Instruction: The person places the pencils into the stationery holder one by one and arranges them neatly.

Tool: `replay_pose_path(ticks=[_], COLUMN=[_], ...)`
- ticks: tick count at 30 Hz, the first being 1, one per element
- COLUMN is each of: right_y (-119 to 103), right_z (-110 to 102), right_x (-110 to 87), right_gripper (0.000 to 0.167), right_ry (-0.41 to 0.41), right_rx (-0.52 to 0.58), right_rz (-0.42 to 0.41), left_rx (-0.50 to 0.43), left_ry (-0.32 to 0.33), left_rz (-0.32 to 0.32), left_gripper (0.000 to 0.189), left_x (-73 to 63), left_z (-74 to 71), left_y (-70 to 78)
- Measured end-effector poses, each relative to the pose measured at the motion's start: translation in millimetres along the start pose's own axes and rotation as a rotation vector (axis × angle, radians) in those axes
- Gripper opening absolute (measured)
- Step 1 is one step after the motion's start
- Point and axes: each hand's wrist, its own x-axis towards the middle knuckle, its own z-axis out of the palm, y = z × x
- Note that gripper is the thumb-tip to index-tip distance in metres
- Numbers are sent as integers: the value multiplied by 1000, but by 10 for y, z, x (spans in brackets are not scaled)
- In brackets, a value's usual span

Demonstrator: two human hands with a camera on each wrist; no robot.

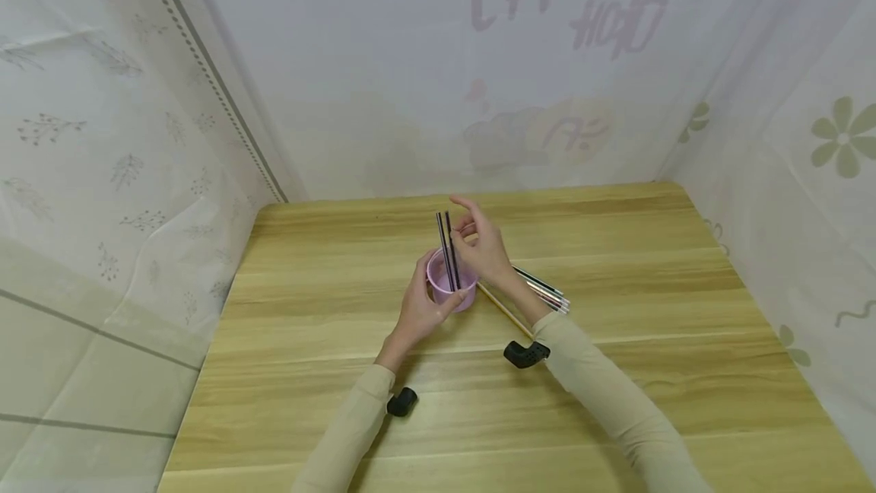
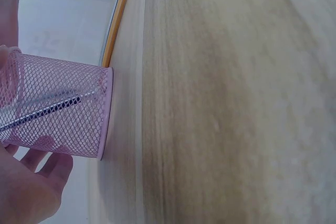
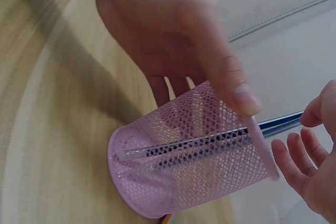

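My left hand (image 1: 419,310) grips a pink mesh pencil holder (image 1: 467,301) from its left side, the thumb lying at the rim. Two dark pencils with silver stripes (image 1: 442,234) stand in the holder, leaning, their upper halves above the rim. Through the mesh, the lower part of a pencil (image 2: 42,113) shows in the left wrist view. Beside the upper pencil shafts is my right hand (image 1: 484,249), its index finger raised and its thumb tip right at one shaft. In the right wrist view the right hand (image 3: 317,166) has loosely bent fingers near the rim.
A yellow pencil (image 1: 505,312) lies on the wooden table (image 1: 308,287) just right of the holder. Several more pencils (image 1: 547,295) lie in a bunch beyond the right forearm, which partly covers them. Patterned curtains (image 1: 369,97) enclose the table's back and sides.
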Motion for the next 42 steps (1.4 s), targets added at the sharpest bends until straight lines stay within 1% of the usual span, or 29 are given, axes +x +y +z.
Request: replay_pose_path(ticks=[4, 10, 11, 15, 17, 18, 22, 26, 32, 39, 42], right_y=[16, 57, 21, 108, 185, 271, 414, 553, 761, 960, 1007], right_z=[-33, -132, -159, -234, -272, -284, -373, -466, -574, -635, -639], right_x=[-26, -15, -19, -3, 5, 13, -4, -38, -107, -193, -222], right_gripper=[62, 60, 59, 58, 59, 59, 59, 59, 65, 62, 59], right_ry=[5, 34, 34, 49, 50, 55, 44, 18, -42, -138, -155], right_rx=[-8, -17, -11, -23, -32, -43, -65, -118, -194, -280, -292], right_rz=[40, 43, 51, 68, 79, 82, 110, 136, 170, 153, 165], left_rx=[-7, -3, -1, 0, -3, -6, -9, -10, 1, 3, -6], left_ry=[7, 19, 19, 21, 26, 28, 33, 30, 24, 26, 22], left_rz=[22, 30, 25, 21, 27, 32, 34, 22, 17, 24, 20], left_gripper=[93, 92, 92, 92, 92, 92, 91, 92, 92, 92, 92], left_x=[22, 12, 9, 7, 6, 5, 1, -1, 3, -2, -6], left_z=[0, 8, 10, 12, 13, 15, 24, 30, 26, 26, 24], left_y=[13, 4, -3, -15, -20, -22, -29, -27, -26, -37, -31])
